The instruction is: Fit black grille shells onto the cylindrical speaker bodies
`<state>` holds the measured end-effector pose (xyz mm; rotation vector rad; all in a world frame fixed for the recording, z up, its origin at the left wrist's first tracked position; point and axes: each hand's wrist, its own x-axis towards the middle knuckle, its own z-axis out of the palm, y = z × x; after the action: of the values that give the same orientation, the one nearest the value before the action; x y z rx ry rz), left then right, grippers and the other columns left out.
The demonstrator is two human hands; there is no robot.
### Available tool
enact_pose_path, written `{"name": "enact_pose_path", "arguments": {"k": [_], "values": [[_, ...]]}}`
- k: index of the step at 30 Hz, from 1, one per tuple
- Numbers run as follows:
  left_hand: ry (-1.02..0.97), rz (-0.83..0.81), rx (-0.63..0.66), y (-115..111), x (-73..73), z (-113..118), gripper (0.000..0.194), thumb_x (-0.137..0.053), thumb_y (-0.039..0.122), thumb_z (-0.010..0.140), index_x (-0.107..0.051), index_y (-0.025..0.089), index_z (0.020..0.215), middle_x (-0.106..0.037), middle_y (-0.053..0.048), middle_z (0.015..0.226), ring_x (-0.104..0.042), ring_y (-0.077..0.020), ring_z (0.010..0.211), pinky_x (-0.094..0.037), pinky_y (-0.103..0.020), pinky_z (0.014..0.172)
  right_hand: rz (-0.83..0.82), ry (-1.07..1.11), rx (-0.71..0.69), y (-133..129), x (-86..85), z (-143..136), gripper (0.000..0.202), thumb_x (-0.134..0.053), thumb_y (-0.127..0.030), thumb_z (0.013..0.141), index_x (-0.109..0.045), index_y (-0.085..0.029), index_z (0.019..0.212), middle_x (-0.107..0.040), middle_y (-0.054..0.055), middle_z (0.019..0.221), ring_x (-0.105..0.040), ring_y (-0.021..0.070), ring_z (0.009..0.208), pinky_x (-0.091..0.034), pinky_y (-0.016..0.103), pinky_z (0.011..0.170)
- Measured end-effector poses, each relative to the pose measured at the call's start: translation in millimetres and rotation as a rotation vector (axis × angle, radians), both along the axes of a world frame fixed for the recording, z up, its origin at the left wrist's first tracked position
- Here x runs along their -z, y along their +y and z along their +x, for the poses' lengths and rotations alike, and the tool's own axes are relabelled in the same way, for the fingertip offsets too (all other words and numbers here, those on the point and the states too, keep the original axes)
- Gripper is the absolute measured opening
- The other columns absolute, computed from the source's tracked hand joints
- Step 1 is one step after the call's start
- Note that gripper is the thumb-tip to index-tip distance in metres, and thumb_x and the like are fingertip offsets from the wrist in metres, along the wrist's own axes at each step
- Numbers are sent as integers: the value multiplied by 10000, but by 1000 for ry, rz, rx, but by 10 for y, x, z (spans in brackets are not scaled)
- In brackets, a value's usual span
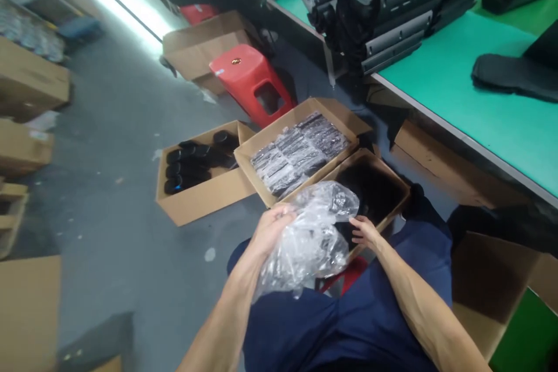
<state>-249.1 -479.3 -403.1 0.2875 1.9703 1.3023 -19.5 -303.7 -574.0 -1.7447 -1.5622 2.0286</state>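
Note:
Crumpled clear plastic bags (305,244) hang over my lap, bunched in my left hand (274,228), whose fingers are closed on them. At the right edge of the plastic is my right hand (365,231), its fingertips touching or very near the film; whether it pinches any is not clear. Just beyond lies an open carton (387,212) with dark contents. Beside it, a tilted carton (257,183) holds rows of plastic-wrapped dark parts (296,154). Farther left, another carton (209,206) contains black cylindrical pieces (187,165).
A red stool (244,72) stands behind the cartons. The green-topped table (453,93) at the upper right bears stacked black perforated shells (405,0). An open carton (492,267) is at my right, and more boxes (30,78) line the left side.

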Motion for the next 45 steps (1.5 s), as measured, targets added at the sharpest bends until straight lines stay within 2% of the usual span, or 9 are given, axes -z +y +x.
{"name": "enact_pose_path", "arguments": {"k": [3, 7, 9, 12, 22, 30, 35, 39, 45], "values": [[144, -10, -67, -315, -22, -92, 162, -710, 329, 592, -615, 205, 639, -692, -102, 1101, -633, -284, 1005, -502, -320, 732, -32, -116, 23, 8, 137, -5, 302, -671, -370, 1008, -643, -154, 1217, -697, 56, 1062, -698, 174, 840, -616, 343, 736], [168, -26, -232, -594, 94, -104, 234, -655, 324, 599, -436, 240, 596, -501, 12, 640, -470, -166, 605, -348, -264, 525, 74, -247, 23, 70, 232, -38, 312, -659, -373, 1016, -638, -157, 1241, -685, 73, 1138, -696, 189, 905, -618, 362, 775], [196, -53, -324, -686, 173, -99, 265, -631, 324, 603, -379, 241, 610, -345, 61, 575, -321, -124, 533, -256, -239, 499, 186, -297, 10, 171, 233, -70, 325, -664, -363, 1011, -629, -163, 1264, -671, 84, 1196, -690, 210, 972, -612, 394, 827], [184, -86, -394, -778, 280, -90, 204, -592, 328, 608, -438, 244, 713, -384, 74, 610, -331, -124, 542, -267, -233, 510, 352, -356, -39, 351, 203, -169, 342, -702, -340, 980, -628, -167, 1265, -643, 98, 1276, -655, 256, 1111, -568, 471, 953], [80, -272, 38, -664, 649, 88, 377, -560, 567, 831, -670, 250, 1003, -701, -22, 864, -638, -257, 844, -452, -334, 763, 301, -445, -282, 302, 159, -838, 211, -677, -368, 1001, -692, -170, 1074, -705, 62, 1112, -687, 196, 961, -587, 392, 874], [169, -346, 226, -420, 935, 226, 209, -661, 332, 804, -590, 223, 640, -686, -79, 806, -653, -270, 773, -427, -349, 693, 214, 71, -147, 394, -706, -999, 270, -667, -430, 795, -576, -217, 658, -675, 18, 709, -657, 195, 708, -590, 324, 696], [135, -350, 234, -277, 1018, 279, 465, -799, 528, 738, -664, 223, 1061, -724, -97, 987, -689, -322, 931, -450, -358, 779, 152, 329, -30, 525, -1222, -1013, 223, -664, -330, 680, -477, -239, 600, -593, -41, 635, -505, 116, 546, -628, 362, 729], [-85, -128, 81, -57, 1144, 312, 624, -772, 574, 774, -651, 210, 1265, -751, -122, 1074, -690, -314, 1032, -482, -357, 867, -3, 400, 33, 472, -1356, -1135, 261, -686, -258, 724, -458, -243, 597, -459, -72, 540, -407, 106, 490, -649, 366, 674], [-246, 90, 27, 443, 1253, 390, 279, -727, 443, 795, -756, 165, 796, -703, -39, 712, -674, -266, 826, -482, -312, 719, -324, 328, 7, 287, -1285, -1322, 280, -785, -442, 850, -632, -214, 797, -420, -91, 500, -337, 87, 398, -637, 352, 528]]}}
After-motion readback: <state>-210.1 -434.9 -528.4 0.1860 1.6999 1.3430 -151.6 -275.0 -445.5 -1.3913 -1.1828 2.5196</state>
